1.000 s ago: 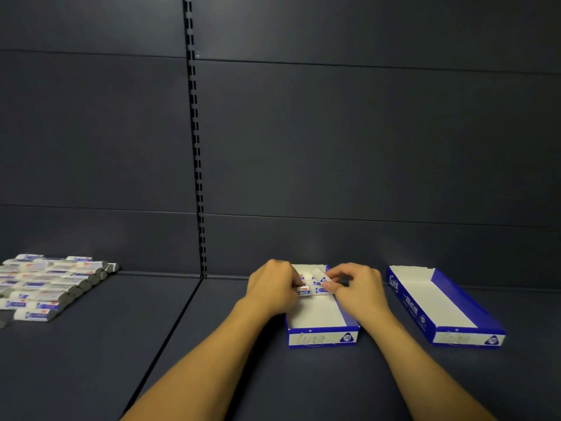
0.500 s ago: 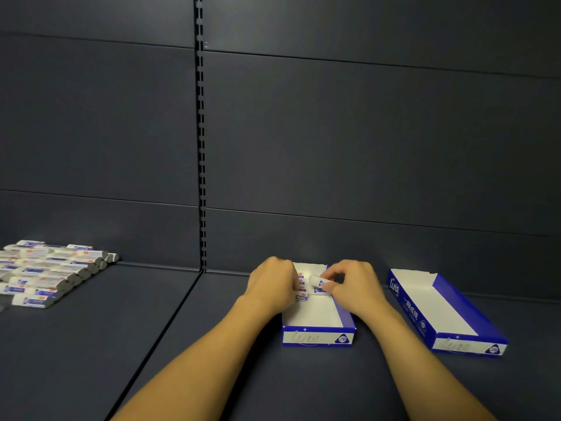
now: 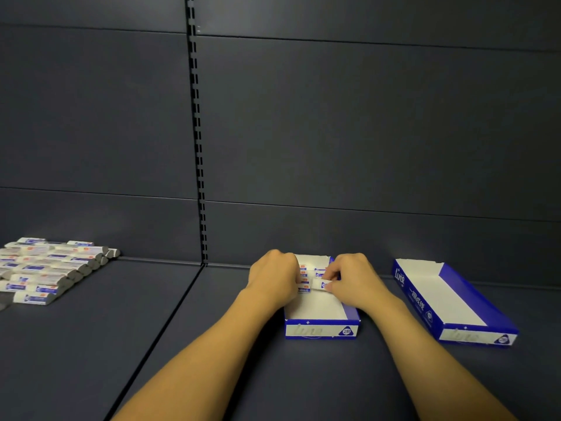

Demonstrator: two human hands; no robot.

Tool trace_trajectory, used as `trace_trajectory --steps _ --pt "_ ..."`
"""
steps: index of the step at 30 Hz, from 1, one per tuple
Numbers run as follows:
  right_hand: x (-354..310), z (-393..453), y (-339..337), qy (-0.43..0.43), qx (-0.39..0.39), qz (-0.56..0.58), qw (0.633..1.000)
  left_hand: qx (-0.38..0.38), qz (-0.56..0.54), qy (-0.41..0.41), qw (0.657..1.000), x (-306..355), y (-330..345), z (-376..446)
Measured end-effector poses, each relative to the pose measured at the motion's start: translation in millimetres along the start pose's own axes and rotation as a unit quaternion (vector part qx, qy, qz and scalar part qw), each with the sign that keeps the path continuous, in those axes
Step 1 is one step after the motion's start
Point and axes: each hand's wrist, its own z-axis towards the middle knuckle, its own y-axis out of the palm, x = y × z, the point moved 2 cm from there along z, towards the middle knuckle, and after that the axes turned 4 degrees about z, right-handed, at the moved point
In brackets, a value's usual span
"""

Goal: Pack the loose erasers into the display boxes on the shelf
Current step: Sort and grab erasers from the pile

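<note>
The dark shelf (image 3: 91,344) is being used for the job, and most of the job is judged to be left undone. A big heap of loose erasers (image 3: 45,268) is still lying far off on the left side, well apart from the boxes. The second display box (image 3: 485,302), on the right, is being left empty, with only its white floor showing. The middle display box (image 3: 321,329) is being filled from its far end; a few packed erasers (image 3: 305,275) are sitting there in short rows, and the near half is bare. One eraser (image 3: 318,284) is being pinched by the right hand (image 3: 352,281), thumb and fingers curled round it, just above the rows. The left hand (image 3: 273,278) is being held curled at the left side of the rows; whether anything is being held in it cannot be told. Nothing is lying between the heap and the boxes, so only the long reach is slowing things.
</note>
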Motion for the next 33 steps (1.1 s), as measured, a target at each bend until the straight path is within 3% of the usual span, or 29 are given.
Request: trace_trajectory --steps 17,29,33 --pt "-15.3 -3.0 2.4 -0.048 -0.016 -0.134 0.99 0.006 -0.035 -0.008 0.999 0.1 -1.2 -4.1" --pt "-18.0 -9.2 1.6 -0.047 0.01 -0.124 0.991 0.02 0.008 -0.009 1.0 7.6 0.3 -3.3" --pt "-20.6 -11.5 -3.6 -0.048 -0.003 -0.114 0.992 -0.009 -0.047 -0.013 0.999 6.4 -9.1 -5.3"
